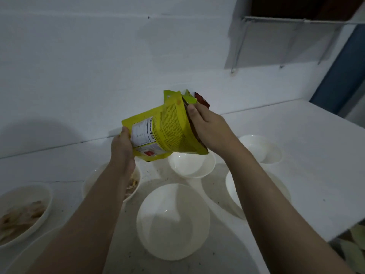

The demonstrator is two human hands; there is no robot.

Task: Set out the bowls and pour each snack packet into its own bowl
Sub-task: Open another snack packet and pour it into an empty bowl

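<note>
White speckled tabletop (308, 147) against white wall. Glossy yellow foil snack pouch (166, 129) held tilted above round white ceramic bowl (190, 165); left hand (122, 149) grips bottom corner, right hand (209, 129) grips torn top edge.

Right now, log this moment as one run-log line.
left hand grips yellow packet bottom | right hand holds its top | over empty bowl | nothing pouring visible
</note>
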